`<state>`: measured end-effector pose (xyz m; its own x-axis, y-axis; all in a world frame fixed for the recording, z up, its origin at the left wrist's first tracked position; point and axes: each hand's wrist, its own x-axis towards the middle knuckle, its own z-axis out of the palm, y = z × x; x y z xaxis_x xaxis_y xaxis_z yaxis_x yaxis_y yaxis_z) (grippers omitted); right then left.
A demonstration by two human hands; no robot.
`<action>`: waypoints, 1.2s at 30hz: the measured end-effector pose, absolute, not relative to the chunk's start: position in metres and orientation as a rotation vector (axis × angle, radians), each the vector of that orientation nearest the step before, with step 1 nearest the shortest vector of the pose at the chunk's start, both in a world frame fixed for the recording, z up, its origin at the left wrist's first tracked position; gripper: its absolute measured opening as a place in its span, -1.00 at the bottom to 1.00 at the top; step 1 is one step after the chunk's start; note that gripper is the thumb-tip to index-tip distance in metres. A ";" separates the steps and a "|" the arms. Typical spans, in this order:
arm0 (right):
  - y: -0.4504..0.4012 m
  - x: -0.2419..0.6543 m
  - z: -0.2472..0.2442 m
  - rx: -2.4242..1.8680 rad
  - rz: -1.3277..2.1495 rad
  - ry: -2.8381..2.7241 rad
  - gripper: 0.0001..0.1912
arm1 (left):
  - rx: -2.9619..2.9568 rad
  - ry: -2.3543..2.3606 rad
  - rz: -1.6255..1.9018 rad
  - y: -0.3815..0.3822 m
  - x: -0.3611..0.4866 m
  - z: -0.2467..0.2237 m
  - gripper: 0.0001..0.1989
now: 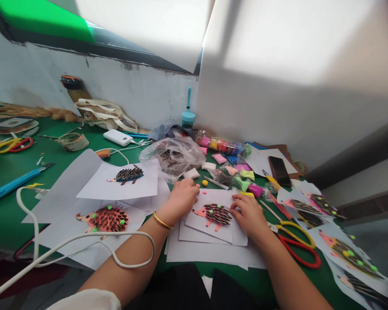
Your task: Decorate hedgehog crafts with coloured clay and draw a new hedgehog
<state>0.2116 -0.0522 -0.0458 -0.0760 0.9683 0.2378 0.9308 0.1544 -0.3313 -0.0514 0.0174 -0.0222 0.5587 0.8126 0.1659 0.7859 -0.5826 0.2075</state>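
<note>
Hedgehog picture [212, 217] tops stacked paper [207, 254] on green bench [3, 226], between both hands. Left hand [183, 194]: fingers bent, close together, at upper left edge (pinching anything? cannot tell). Right hand [247, 212]: fingers slightly spread, touching right side.

"What's carrying everything?"
"A green table [6, 228]. At its left lie a blue craft knife [16, 185] and red-and-yellow scissors [7, 147]."
"And farther in?"
"A white device [118, 137], a clear plastic bag [173, 157], small coloured packets [242, 184]."
"Near edge?"
"White paper sheets [210, 255], with another pair of scissors [317, 259] to their right"
</note>
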 end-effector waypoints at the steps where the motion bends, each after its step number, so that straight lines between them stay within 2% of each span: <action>1: -0.051 0.211 -0.045 -1.805 0.120 -2.049 -0.86 | 2.670 1.383 0.371 0.017 -0.051 -0.023 -0.85; 10: -0.034 0.202 -0.037 -1.748 -0.016 -2.120 -0.85 | 2.625 1.490 0.361 0.017 -0.054 -0.026 -0.89; 21: -0.028 0.204 -0.043 -1.773 0.001 -2.044 -0.84 | 2.587 1.561 0.418 0.019 -0.053 -0.027 -0.81; 24: -0.029 0.210 -0.043 -1.756 -0.010 -1.975 -0.79 | 2.488 1.538 0.605 0.017 -0.049 -0.020 -0.83; 27: -0.033 0.209 -0.036 -1.642 -0.085 -1.900 -0.70 | 2.087 1.319 0.952 0.013 -0.039 -0.013 -0.79; 29: -0.038 0.200 -0.027 -1.512 -0.142 -1.894 -0.63 | 1.637 1.051 1.046 0.008 -0.029 -0.011 -0.73; 32: -0.047 0.175 -0.016 -1.285 -0.208 -1.979 -0.45 | 1.042 0.627 0.988 -0.008 -0.011 -0.009 -0.69; 36: -0.054 0.140 -0.016 -1.140 -0.317 -2.085 -0.26 | 0.621 0.293 0.868 -0.030 0.003 0.001 -0.55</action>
